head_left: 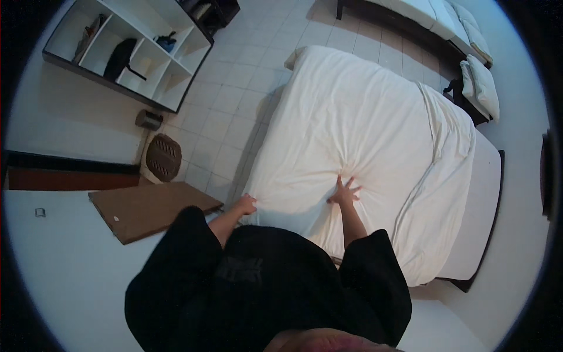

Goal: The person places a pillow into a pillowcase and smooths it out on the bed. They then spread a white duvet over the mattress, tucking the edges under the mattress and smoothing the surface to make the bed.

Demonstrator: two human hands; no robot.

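Note:
A white bed cover (352, 111) lies over the bed, with wrinkles across it. My left hand (247, 204) is closed on the cover at the edge near its left corner. Farther right, my right hand (344, 192) presses flat on the cover with its fingers spread, and creases fan out from the fingertips. Toward the right end the cover is bunched in a thick fold (437, 146). Past that fold, the bare pale mattress end (481, 199) shows.
An open door (155, 208) stands left of me. Beyond it are a brown slotted plastic piece (163, 157), a dark bin (149, 120) and a white shelf unit (132, 50) holding bags. A second bed (404, 17) and stacked pillows (484, 88) are at the far right.

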